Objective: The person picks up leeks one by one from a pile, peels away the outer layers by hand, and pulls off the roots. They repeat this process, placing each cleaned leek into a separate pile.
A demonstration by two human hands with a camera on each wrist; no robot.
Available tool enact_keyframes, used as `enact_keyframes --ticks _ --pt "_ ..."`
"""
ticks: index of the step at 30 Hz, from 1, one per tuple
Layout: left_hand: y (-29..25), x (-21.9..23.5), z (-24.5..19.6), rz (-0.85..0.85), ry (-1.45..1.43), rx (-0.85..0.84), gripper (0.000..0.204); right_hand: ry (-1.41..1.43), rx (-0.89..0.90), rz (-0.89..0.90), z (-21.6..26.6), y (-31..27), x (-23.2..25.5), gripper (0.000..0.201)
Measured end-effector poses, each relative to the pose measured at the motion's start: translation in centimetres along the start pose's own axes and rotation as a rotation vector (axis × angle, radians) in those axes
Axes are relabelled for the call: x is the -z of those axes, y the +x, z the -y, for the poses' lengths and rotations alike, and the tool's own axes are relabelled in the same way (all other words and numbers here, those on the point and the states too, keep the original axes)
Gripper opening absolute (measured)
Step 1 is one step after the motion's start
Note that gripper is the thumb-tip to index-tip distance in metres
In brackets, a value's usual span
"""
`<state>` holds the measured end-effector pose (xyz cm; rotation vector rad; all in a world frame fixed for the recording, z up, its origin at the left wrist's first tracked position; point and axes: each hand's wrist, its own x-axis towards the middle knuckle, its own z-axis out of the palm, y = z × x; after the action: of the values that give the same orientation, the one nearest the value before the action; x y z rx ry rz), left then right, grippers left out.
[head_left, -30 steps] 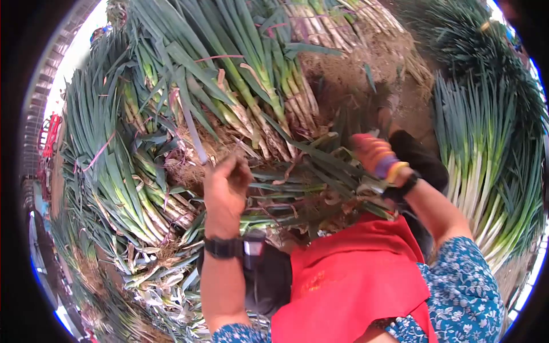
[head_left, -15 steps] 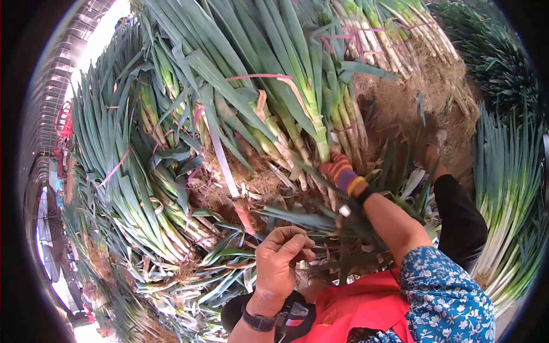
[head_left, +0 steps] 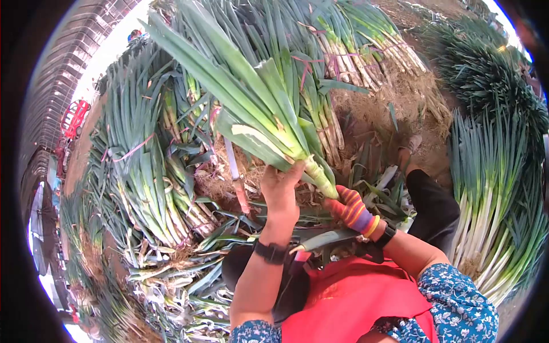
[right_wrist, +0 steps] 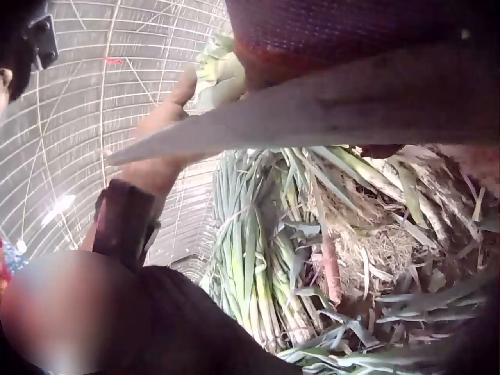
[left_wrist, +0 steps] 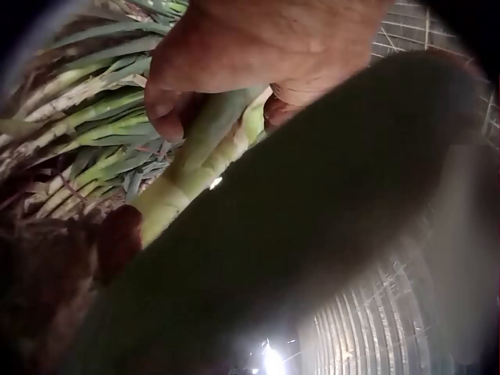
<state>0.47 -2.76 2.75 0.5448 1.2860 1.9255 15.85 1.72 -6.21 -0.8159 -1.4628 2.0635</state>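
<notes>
A thick leek [head_left: 317,174] with broad green leaves slants up and leftward in the head view. My bare left hand [head_left: 281,193] holds it where the leaves meet the stalk. Lower down, my right hand [head_left: 351,211], in a striped glove, grips the stalk's bottom end. The left wrist view has the pale stalk [left_wrist: 176,187] under the curled fingers of my left hand [left_wrist: 258,47], with a large dark leaf hiding much below. In the right wrist view, a long pointed grey shape [right_wrist: 273,117] crosses below the glove [right_wrist: 312,39]; I cannot tell what it is.
Tied leek bundles [head_left: 134,148] lie at the left and top, roots toward me. Among the roots stands a pale flat strip with a reddish handle-like end [head_left: 241,197]. More leeks [head_left: 486,183] lie right, loose leaves [head_left: 171,286] lower left. A dark-trousered leg is beside my right arm.
The gloved hand has come back toward me from the bundles with the leek. My left hand, empty before, has moved up and taken hold of it.
</notes>
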Motion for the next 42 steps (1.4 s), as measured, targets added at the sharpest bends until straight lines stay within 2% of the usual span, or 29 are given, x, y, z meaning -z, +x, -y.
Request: enact_keyframes --ticks 2,4,6,8,9,10,12,14,15,16,17,19,20,21,22,23,24,26,28,30,31,32,34,35,37,38,40,41,42 --pt "-0.3 0.7 0.1 -0.023 0.003 0.002 0.030 0.010 0.042 0.009 0.4 -1.1 -0.5 0.032" --pt "-0.4 1.0 0.3 -0.005 -0.130 -0.018 0.028 0.138 0.051 0.079 1.1 -1.8 -0.7 0.030" --pt "-0.7 1.2 -0.3 0.017 -0.150 0.001 0.025 0.100 0.075 0.047 2.3 -2.5 -1.5 0.030" --pt "-1.2 0.7 -1.8 -0.058 -0.166 0.095 0.025 0.140 0.104 0.096 3.3 -2.8 -1.8 0.030" --pt "-1.6 0.6 -2.5 -0.005 -0.139 0.180 0.024 0.133 0.124 0.087 3.2 -2.8 -1.7 0.033" --pt "-1.9 1.3 -1.5 -0.005 -0.142 0.183 0.024 0.141 0.156 0.087 3.3 -2.5 -1.7 0.034" --pt "-2.2 4.1 3.3 0.315 0.334 0.387 0.027 0.067 0.332 -0.066 4.8 -1.4 -2.6 0.034" --pt "-4.5 6.1 9.2 0.874 1.087 0.194 0.032 0.116 0.258 -0.079 7.4 -0.6 -2.4 0.032" --pt "-7.3 6.3 10.6 0.976 1.235 0.079 0.034 -0.005 0.199 -0.066 10.1 -0.7 -2.6 0.031" --pt "-8.9 5.6 10.2 1.082 1.377 -0.043 0.037 -0.016 0.242 -0.051 10.7 -0.3 -2.3 0.028" --pt "-8.6 5.2 9.6 1.093 1.374 -0.053 0.037 0.019 0.246 -0.039 11.0 -0.3 -2.0 0.026" --pt "-7.2 4.7 6.3 0.645 1.189 0.019 0.037 -0.015 0.245 -0.041 10.3 -0.5 -1.4 0.023" --pt "-6.2 3.4 2.0 0.476 0.917 0.175 0.042 -0.083 0.241 -0.054 9.3 -0.9 -1.1 0.023" --pt "-5.1 3.8 1.0 0.278 0.616 0.038 0.037 -0.147 0.317 -0.053 8.5 -1.4 -1.6 0.025" --pt "-4.2 4.0 -0.8 0.205 0.458 -0.050 0.032 -0.153 0.155 -0.018 7.8 -2.3 -1.8 0.028" --pt "-3.9 3.5 -2.5 0.096 0.146 -0.053 0.030 -0.135 0.147 0.037 6.6 -2.9 -2.1 0.030" --pt "-3.1 4.0 -2.9 0.107 0.095 -0.180 0.029 -0.114 0.142 0.097 5.4 -3.3 -2.7 0.032" --pt "-2.7 4.8 -4.7 0.209 -0.170 -0.059 0.027 -0.103 0.080 0.212 3.6 -3.8 -3.8 0.039" --pt "-2.7 5.8 -4.7 0.169 -0.087 -0.035 0.027 -0.012 0.323 0.223 3.0 -2.4 -5.5 0.042" --pt "-3.1 5.9 -4.6 0.145 -0.010 -0.003 0.028 0.222 0.070 0.202 5.1 -1.0 -5.6 0.042" --pt "-3.5 5.6 -4.7 0.166 -0.026 0.006 0.025 0.224 0.031 0.125 6.9 -0.9 -6.2 0.035" --pt "-3.9 5.3 -4.9 0.186 -0.043 0.017 0.023 0.297 0.062 0.087 6.5 0.1 -6.2 0.027" --pt "-4.8 4.9 -5.3 0.194 -0.128 -0.021 0.024 0.009 0.364 -0.015 5.1 0.7 -6.0 0.024" --pt "-5.2 5.0 -5.4 0.165 -0.115 -0.056 0.024 0.004 0.362 -0.004 4.8 1.0 -5.8 0.024" --pt "-5.4 6.3 -4.6 0.145 -0.032 -0.085 0.025 -0.464 0.140 -0.055 4.0 1.4 -4.1 0.024" --pt "-5.7 6.2 -3.8 0.135 -0.052 -0.144 0.026 -0.612 0.195 -0.084 0.6 3.0 -2.1 0.025" --pt "-6.9 5.6 -3.2 0.184 0.113 -0.149 0.027 -1.031 0.326 -0.009 -0.1 2.1 -0.3 0.022" --pt "-7.1 5.4 -2.8 0.215 0.061 -0.064 0.027 -1.035 0.315 -0.016 -1.1 1.4 0.9 0.022" --pt "-7.5 5.6 -2.6 0.219 0.053 -0.042 0.027 -1.258 0.294 -0.025 -2.7 0.1 2.1 0.022"
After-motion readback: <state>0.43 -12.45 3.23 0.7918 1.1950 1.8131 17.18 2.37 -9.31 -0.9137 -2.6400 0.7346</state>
